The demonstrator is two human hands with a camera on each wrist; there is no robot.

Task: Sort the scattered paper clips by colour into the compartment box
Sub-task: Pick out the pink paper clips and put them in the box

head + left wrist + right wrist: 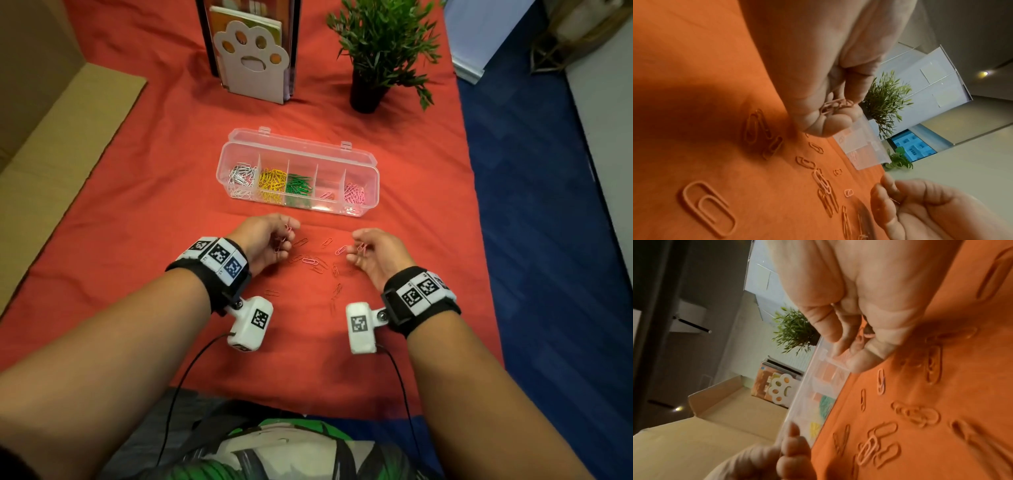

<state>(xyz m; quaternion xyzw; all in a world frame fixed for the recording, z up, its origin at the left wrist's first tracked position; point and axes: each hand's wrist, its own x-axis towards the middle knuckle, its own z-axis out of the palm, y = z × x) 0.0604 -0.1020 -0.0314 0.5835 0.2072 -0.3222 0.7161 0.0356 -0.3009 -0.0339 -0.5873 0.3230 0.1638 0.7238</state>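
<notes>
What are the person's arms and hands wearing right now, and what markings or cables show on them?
Both forearms are bare, no sleeves. The left hand and right hand wear no gloves. Each wrist carries a black strap topped with white square-patterned marker tags. A white boxy camera with its own black-and-white tag hangs under each wrist, trailing a thin black cable.
</notes>
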